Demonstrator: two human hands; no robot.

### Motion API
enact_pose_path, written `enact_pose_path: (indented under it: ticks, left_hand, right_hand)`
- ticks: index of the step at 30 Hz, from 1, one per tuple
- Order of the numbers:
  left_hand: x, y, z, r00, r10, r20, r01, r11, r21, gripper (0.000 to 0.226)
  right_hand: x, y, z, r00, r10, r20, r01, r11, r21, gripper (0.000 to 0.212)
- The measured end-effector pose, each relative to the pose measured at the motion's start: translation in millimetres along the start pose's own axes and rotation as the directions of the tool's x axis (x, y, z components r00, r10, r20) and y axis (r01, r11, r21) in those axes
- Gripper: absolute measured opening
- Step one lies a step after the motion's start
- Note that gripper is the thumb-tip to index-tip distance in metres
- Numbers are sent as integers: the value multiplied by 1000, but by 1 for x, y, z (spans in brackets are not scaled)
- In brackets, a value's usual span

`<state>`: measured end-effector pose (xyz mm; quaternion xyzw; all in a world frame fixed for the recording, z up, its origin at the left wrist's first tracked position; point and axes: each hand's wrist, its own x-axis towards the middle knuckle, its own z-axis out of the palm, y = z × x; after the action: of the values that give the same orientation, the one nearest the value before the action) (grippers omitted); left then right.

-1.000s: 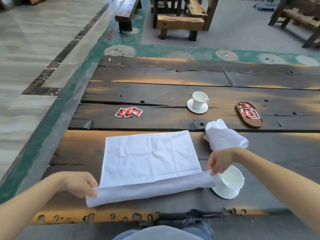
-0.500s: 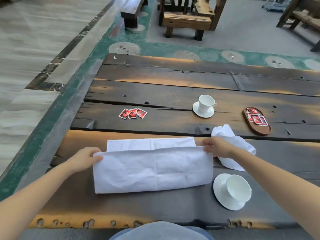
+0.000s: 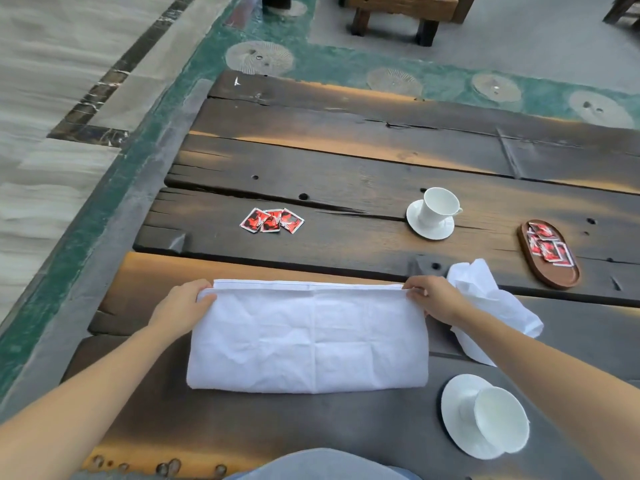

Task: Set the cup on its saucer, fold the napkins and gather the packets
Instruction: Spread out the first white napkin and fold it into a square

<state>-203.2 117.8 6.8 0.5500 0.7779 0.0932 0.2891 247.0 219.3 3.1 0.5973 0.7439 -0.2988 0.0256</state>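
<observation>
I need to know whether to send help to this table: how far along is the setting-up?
Done: both cups sit on saucers, the near cup and the far cup. In hand: the left hand and right hand pinch the far corners of the flat napkin, folded in half. Left: the crumpled napkin, and the loose packets, still outside the wooden tray.

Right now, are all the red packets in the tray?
No, three packets lie loose on the table, apart from the tray.

Both forearms are bare with no sleeves in view, the left hand (image 3: 180, 304) and right hand (image 3: 437, 299) without gloves or rings.
</observation>
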Motion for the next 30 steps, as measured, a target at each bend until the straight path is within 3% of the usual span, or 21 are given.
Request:
enact_pose_path:
  ticks: [9, 15, 24, 30]
  left_hand:
    - [35, -15, 8, 1000, -1, 24, 0, 999, 51, 28]
    - [52, -16, 15, 998, -1, 57, -3, 998, 70, 25]
    - [75, -18, 22, 998, 2, 68, -10, 993, 120, 4]
    - [84, -23, 26, 998, -12, 55, 5, 993, 117, 14]
  right_hand:
    - [30, 4, 12, 991, 95, 99, -90, 995, -46, 19]
    - [47, 6, 19, 981, 155, 115, -143, 984, -109, 19]
    - [61, 8, 28, 971, 237, 46, -225, 958, -179, 5]
    - [63, 13, 24, 971, 235, 40, -221, 950, -220, 20]
